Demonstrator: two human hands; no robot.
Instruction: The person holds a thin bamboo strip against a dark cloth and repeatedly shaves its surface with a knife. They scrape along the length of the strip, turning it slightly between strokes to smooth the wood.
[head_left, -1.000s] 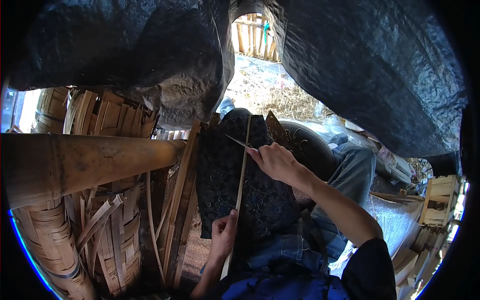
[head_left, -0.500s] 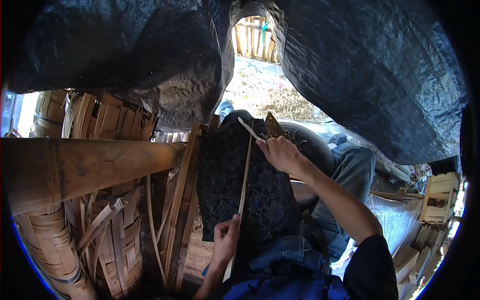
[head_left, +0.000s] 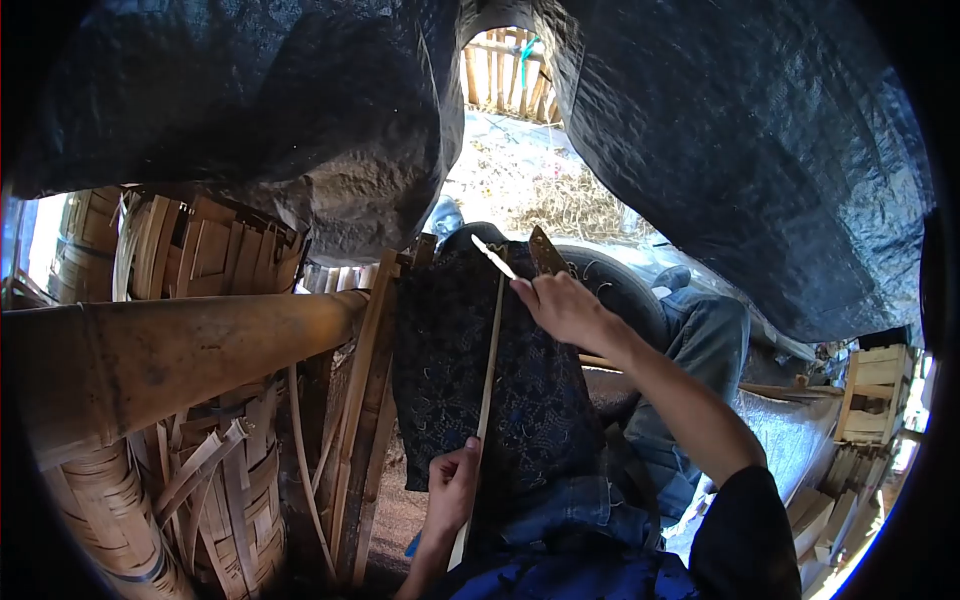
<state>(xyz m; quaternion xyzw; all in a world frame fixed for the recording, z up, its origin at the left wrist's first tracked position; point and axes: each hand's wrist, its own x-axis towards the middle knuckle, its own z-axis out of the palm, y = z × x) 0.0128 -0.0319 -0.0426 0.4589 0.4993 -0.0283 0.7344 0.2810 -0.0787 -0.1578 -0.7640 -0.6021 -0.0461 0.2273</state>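
Note:
My right hand (head_left: 566, 306) is closed around a knife, its pale narrow blade (head_left: 492, 256) pointing up and left across the far end of a long bamboo strip (head_left: 491, 370). The strip runs over a dark patterned cloth (head_left: 440, 370) on my lap. Lower down, my left hand (head_left: 455, 482) pinches the same strip between thumb and fingers. A brown pointed piece (head_left: 544, 252) shows just beyond my right hand; whether the two touch is hard to tell.
A thick bamboo pole (head_left: 200, 350) juts in from the left, above woven bamboo baskets (head_left: 110, 510) and loose strips. Black plastic sheeting (head_left: 720, 150) hangs ahead. A tire (head_left: 625, 300) lies beyond my lap, and a wooden crate (head_left: 868, 395) stands at right.
The view has tilted slightly, so the pole at left sits a little lower. Both hands, the knife and the strip stay in nearly the same places.

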